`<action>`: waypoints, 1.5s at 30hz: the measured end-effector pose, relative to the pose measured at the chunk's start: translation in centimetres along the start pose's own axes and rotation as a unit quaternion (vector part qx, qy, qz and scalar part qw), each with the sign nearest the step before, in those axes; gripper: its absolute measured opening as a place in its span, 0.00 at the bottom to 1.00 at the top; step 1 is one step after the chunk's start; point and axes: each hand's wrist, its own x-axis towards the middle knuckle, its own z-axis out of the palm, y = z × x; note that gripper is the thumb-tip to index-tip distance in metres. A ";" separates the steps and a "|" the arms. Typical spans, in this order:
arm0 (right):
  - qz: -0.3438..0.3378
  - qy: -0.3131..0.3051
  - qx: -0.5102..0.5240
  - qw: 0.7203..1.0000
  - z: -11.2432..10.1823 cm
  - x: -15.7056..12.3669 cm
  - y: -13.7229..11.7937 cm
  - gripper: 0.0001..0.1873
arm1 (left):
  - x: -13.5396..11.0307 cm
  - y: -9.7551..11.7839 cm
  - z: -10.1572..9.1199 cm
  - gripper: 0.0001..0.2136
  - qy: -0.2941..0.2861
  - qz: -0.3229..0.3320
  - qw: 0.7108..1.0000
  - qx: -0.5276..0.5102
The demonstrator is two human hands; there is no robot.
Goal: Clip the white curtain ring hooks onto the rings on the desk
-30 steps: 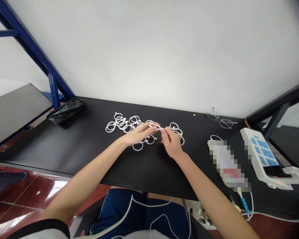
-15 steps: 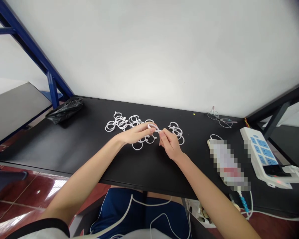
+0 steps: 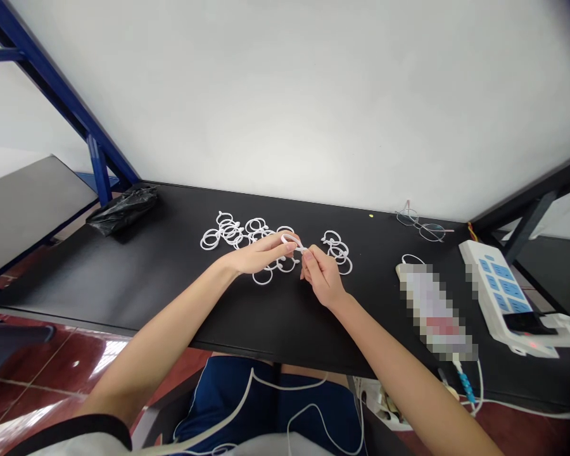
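Above the black table, my two hands meet at one white plastic ring [image 3: 291, 239] that looks like a curtain ring. My left hand [image 3: 262, 252] has its thumb and fingers closed on the ring's left side. With thumb and index finger, my right hand [image 3: 320, 272] pinches the ring's right end, where there seems to be a small joint that the fingertips partly hide. Behind and under my left hand lies a pile of similar white rings [image 3: 228, 231], some covered by the hand. A smaller group of rings [image 3: 339, 251] lies just right of my right hand.
A black plastic bag [image 3: 123, 209] lies at the table's [image 3: 180, 304] left end. On the right are eyeglasses [image 3: 420, 226], a blurred-out phone [image 3: 434, 310] on a charging cable and a white power strip [image 3: 501, 291]. A white wall [image 3: 313, 114] rises behind.
My right hand has shifted very slightly left at the ring's end. Both hands keep their hold, and the rings on the table stay put.
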 end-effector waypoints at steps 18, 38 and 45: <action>-0.003 0.131 -0.097 0.987 -1.5 1.3 -0.3 0.17 | 0.3 -0.4 -0.3 0.18 0.073 0.027 0.995 0.058; 0.086 0.162 -0.378 0.908 -7.0 3.0 5.3 0.14 | 0.6 -2.7 0.2 0.21 0.100 0.079 0.880 0.458; 0.030 0.140 -0.379 0.914 -6.7 3.1 4.9 0.13 | 0.6 -2.9 0.2 0.22 0.098 0.079 0.881 0.456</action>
